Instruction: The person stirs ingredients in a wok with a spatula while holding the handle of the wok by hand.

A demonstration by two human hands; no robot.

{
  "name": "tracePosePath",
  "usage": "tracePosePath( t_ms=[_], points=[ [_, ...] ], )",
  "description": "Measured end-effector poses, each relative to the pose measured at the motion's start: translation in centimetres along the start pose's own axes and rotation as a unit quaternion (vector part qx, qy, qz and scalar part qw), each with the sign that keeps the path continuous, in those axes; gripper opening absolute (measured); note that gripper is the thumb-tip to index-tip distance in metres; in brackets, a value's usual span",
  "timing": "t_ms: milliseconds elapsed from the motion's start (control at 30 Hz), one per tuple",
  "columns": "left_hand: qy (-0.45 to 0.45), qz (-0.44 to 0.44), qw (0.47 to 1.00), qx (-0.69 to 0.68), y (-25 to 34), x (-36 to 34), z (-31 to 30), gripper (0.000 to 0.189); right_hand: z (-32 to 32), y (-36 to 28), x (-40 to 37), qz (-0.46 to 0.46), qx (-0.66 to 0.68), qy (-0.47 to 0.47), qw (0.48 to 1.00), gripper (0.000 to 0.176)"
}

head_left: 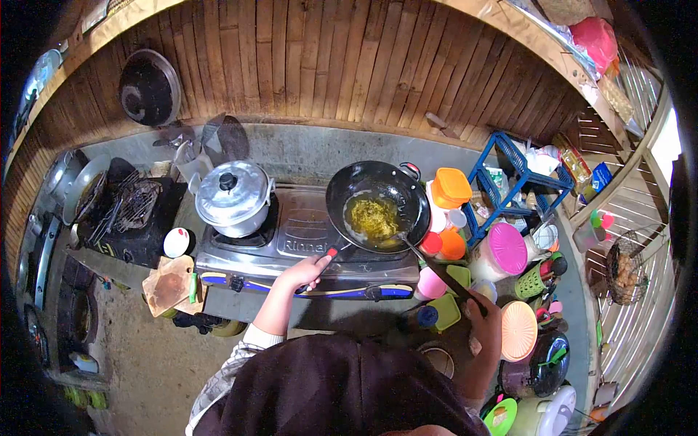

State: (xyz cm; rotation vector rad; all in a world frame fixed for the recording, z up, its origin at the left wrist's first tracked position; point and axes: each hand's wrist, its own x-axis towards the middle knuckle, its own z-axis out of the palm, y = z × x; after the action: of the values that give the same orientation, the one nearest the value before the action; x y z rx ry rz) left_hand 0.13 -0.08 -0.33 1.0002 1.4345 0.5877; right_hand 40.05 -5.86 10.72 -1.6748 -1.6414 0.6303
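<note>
A black wok [339, 190] sits on the right side of the stove, with yellowish food [374, 218] in oil at its bottom. My left hand [302, 274] is closed on the wok's red-tipped handle [332, 252] at the near left rim. My right hand [483, 327] is wrapped around the dark handle of a long spatula [452, 281]. The spatula's metal end reaches over the near right rim into the wok. Whether its tip touches the food is hard to make out.
A lidded aluminium pot [231, 196] stands on the stove's [302, 218] left burner. Plastic containers [452, 187] and a blue rack [518, 156] crowd the right. A cutting board [171, 285] with a green-handled knife [193, 287] lies left, near a charred grill [134, 207].
</note>
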Motion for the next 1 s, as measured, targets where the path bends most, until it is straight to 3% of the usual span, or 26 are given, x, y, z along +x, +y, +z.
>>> tracePosePath(
  t_ms=[133,200,533,633,1000],
  points=[
    [-0.007,-0.016,1.0,0.004,0.5,-0.7,0.0,0.049,-0.9,-0.8,-0.4,-0.025,-0.019,-0.009,0.999,0.028],
    [-0.007,-0.011,1.0,0.007,0.4,-0.5,0.0,0.049,-1.4,-1.3,-0.6,0.049,-0.001,-0.045,0.998,0.025],
    [0.0,0.002,1.0,0.015,0.4,-0.6,0.0,0.046,-2.1,-0.9,-1.4,0.022,0.009,-0.029,0.999,0.024],
    [-0.006,-0.004,1.0,0.003,0.2,-0.2,0.0,0.047,-2.1,-0.8,-1.5,0.054,-0.004,-0.032,0.998,0.025],
    [-0.001,0.012,1.0,0.003,-0.4,0.2,0.0,0.043,1.7,0.8,-0.5,-0.033,0.001,0.001,0.999,0.025]
  ],
)
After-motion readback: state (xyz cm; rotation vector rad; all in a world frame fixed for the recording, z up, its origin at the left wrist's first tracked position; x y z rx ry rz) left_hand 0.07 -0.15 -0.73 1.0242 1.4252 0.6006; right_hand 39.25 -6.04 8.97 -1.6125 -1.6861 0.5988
